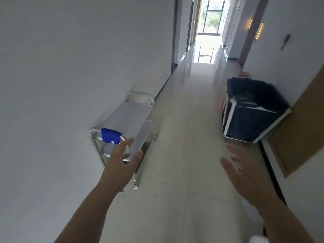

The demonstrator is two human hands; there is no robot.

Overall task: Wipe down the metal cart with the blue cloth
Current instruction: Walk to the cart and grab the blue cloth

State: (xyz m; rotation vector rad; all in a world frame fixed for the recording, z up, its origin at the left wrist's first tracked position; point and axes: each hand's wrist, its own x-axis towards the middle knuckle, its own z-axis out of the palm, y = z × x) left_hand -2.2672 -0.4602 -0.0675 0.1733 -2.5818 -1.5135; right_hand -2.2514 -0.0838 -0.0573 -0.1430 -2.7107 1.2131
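A white wall (52, 85) is seen on the left, and the metal cart (131, 116) is parked against it. The blue cloth (110, 135) is draped over the handle bar at the cart's near end. Just right of and below the cloth, the left hand (121, 163) is stretched toward that end, with its fingers (128, 142) straight and spread and nothing held. The cloth lies just beyond the fingertips and is not touched. Contact between the hand and the cart frame cannot be judged. Pale floor (184, 137) is seen between the 2 hands. The right hand (245, 174) is raised over the floor, well apart from the cart, fingers loosely spread and empty. A dark laundry bin (252, 111) stands by the right wall.
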